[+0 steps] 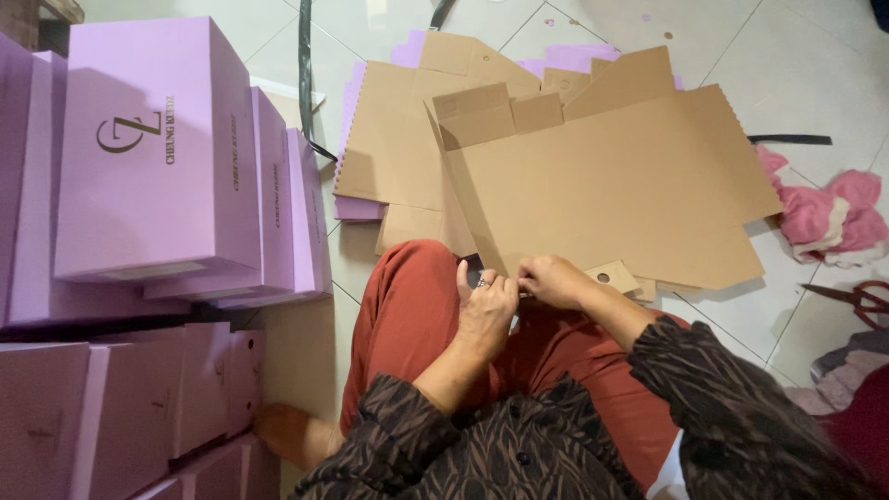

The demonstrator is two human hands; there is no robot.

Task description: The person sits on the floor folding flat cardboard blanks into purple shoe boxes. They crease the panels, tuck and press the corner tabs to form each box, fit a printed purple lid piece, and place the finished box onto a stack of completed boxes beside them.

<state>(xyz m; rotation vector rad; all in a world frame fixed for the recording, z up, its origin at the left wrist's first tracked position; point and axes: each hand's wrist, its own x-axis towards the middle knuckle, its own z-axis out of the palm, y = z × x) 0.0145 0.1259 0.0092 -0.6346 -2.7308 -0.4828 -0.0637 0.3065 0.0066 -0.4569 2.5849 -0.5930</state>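
Fingers of both the left hand (485,310) and right hand (553,281) pinch the near edge of the flat box blank (611,185) over her lap, mid-fold, so next that pinched flap wants creasing upward.

Lilac boxes (157,157) stacked left; flat brown cardboard blanks (611,185), perhaps unfolded boxes.

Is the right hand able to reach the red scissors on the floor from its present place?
Probably yes: the scissors lie on open floor to the right, nothing between, but the right hand is busy on the cardboard sheet.
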